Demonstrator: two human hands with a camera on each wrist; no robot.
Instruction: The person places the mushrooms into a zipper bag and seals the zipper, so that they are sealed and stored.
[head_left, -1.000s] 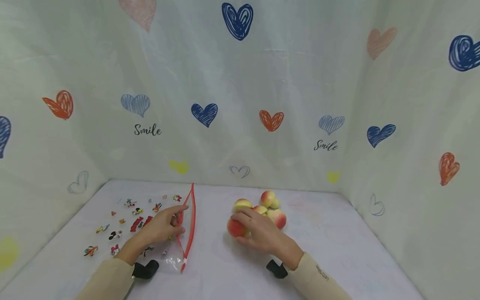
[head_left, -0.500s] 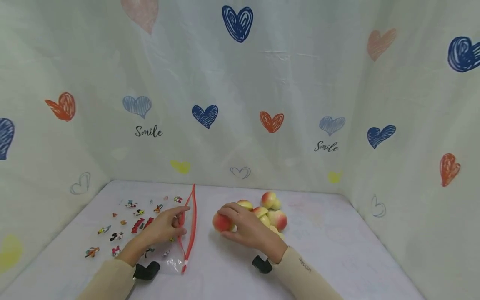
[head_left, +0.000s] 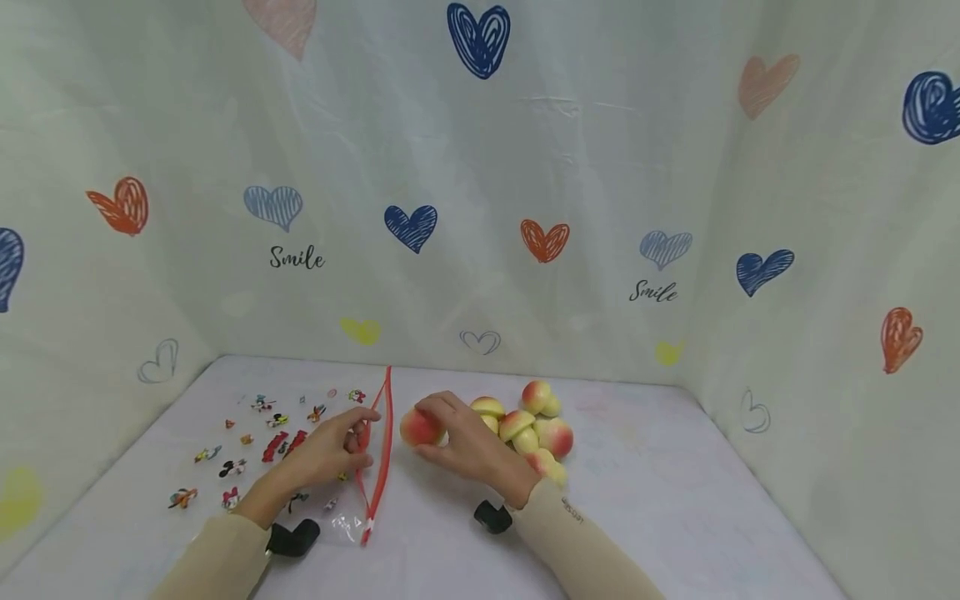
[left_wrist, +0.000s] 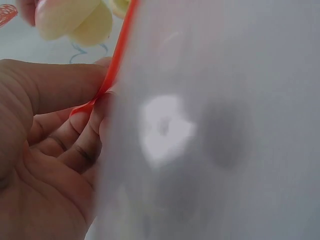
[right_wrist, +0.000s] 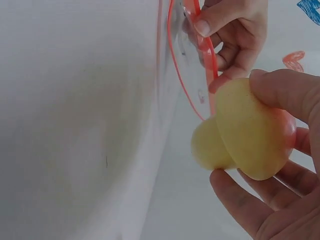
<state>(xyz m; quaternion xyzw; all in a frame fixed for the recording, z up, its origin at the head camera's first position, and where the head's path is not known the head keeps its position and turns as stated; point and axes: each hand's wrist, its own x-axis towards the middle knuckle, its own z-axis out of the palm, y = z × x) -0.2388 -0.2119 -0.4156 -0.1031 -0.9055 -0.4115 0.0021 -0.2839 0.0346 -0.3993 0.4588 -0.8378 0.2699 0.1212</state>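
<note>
A clear zip bag (head_left: 345,525) printed with cartoon figures and edged with a red zip strip (head_left: 387,450) lies on the left, its mouth parted. My left hand (head_left: 330,450) grips the red edge between thumb and fingers, as the left wrist view shows. A toy mushroom (right_wrist: 250,130), with a red-and-yellow cap and pale yellow stem, is held by my right hand (head_left: 472,442) just right of the bag's mouth. In the right wrist view its stem end faces the red edge. Several more mushrooms (head_left: 555,437) lie in a loose pile behind and right of my right hand.
A white table (head_left: 660,500) carries everything. Behind it hangs a pale curtain (head_left: 480,150) printed with hearts and the word Smile. Black wrist mounts (head_left: 292,539) sit at both cuffs, close above the table.
My right hand has carried the mushroom leftward from the pile to beside the bag's mouth. My left hand has stayed at the bag's edge.
</note>
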